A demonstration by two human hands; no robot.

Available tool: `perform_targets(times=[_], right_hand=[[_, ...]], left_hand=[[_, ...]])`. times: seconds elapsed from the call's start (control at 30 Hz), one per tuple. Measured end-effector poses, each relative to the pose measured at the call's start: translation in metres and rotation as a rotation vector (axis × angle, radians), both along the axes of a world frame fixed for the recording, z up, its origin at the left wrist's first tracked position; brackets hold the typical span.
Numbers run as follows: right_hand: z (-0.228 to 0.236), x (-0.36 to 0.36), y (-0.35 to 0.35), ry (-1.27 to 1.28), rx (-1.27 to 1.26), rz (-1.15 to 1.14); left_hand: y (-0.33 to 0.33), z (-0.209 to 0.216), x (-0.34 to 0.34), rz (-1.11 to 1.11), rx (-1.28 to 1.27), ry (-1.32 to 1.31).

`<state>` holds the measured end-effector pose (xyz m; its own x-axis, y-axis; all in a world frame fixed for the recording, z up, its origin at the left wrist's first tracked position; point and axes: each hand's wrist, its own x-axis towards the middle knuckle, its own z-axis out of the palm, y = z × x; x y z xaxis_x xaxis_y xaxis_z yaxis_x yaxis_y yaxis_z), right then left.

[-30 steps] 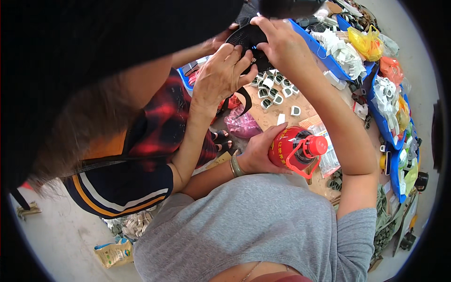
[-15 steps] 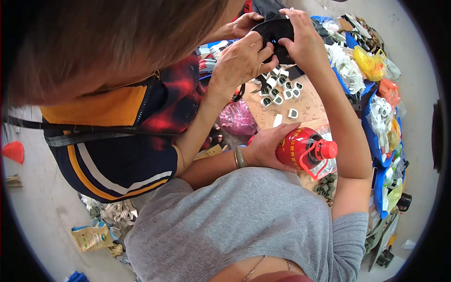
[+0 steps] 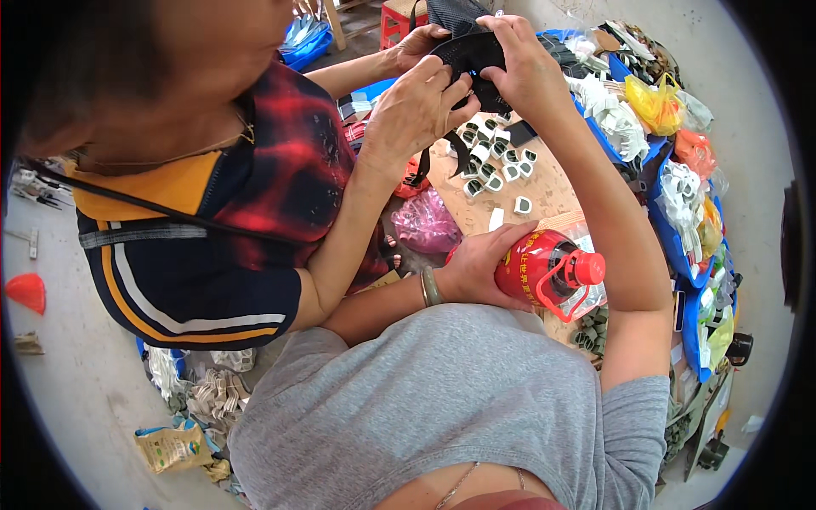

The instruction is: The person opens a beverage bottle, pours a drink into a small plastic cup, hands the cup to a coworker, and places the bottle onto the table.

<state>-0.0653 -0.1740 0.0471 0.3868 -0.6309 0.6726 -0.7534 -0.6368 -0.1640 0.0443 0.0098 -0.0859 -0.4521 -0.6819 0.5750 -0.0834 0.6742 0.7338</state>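
My left hand (image 3: 484,265) is wrapped round a large red-labelled plastic bottle of dark drink (image 3: 529,270), held against my front. The bottle has a red cap and a red carrying loop, and its cap points right. My right hand (image 3: 534,72) reaches far forward, fingers and thumb gripping the right edge of a black mesh article (image 3: 469,53) with a curved rim. Its exact kind is unclear. On the same article, a co-worker's near hand (image 3: 415,110) pinches the front edge, while their other hand (image 3: 418,44) holds its far left side.
The co-worker (image 3: 297,161) stands close on my left. Beyond my bottle, a wooden tabletop (image 3: 544,191) bears several small white-and-dark pieces (image 3: 489,153). Blue bins (image 3: 671,223) filled with white parts and plastic bags line the right side. A pink plastic bag (image 3: 427,221) lies left of the tabletop.
The co-worker's head and upper body have shifted left and back, showing more of the background. The hands and black article sit slightly further left in view; both my grips stay the same.
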Motion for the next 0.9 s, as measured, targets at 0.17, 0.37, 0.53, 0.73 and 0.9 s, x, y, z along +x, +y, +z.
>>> perform_targets(times=[0.17,0.37,0.53,0.73,0.9], right_hand=[[0.002,0.002,0.004,-0.006,-0.011,-0.003],[0.006,0.005,0.010,-0.009,-0.009,0.018],[0.001,0.004,0.013,0.031,-0.092,0.031],[-0.001,0.007,0.018,0.045,-0.070,0.026],[0.002,0.011,0.027,0.088,-0.045,0.005]], left_hand=[[0.002,0.001,0.001,0.012,-0.041,-0.003],[0.003,0.001,0.002,0.000,-0.028,-0.032],[0.002,0.001,0.000,-0.011,-0.056,-0.007],[0.002,0.001,-0.001,-0.016,-0.040,-0.014],[0.002,0.001,-0.003,0.015,-0.058,-0.024]])
